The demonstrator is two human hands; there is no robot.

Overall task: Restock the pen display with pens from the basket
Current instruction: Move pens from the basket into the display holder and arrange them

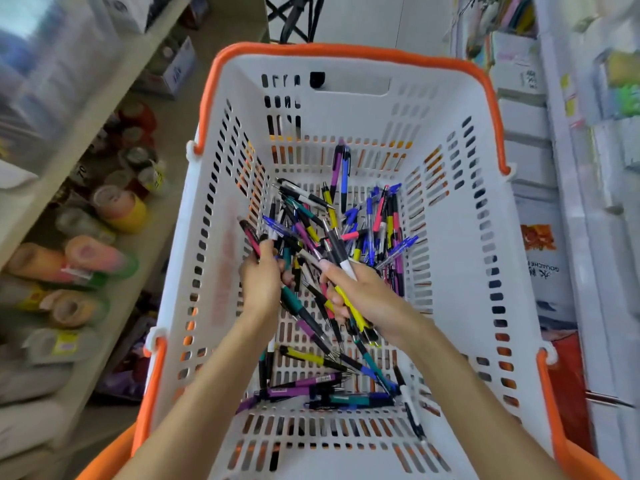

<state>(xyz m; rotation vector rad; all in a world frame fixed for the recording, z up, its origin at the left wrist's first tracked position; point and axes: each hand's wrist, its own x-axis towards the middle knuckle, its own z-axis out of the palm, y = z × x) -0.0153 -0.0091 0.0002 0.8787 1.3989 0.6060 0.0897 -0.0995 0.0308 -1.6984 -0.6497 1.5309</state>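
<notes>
View from above into a white slotted basket (460, 271) with orange rim and handles, both forearms reaching into it. Loose pens (367, 223) of many colours lie heaped on the basket floor, densest at the middle and far side, with a further scatter near the front wall. Left hand (262, 280): fingers curled round a few pens at the left edge of the heap, one dark pen with a pink band (250, 236) projecting past the fingertips toward the left wall. Right hand (363, 294): clamped on a small bundle of pens, a black-and-white pen (341, 251) sticking out beyond the knuckles and a yellow pen (353, 311) trailing below the palm. The two hands sit close together, just above the heap. Left of the basket, blurred shelves (114, 140) carry rolls of tape (119, 206); right of it, blurred white shelving (588, 202) with packaged stock
</notes>
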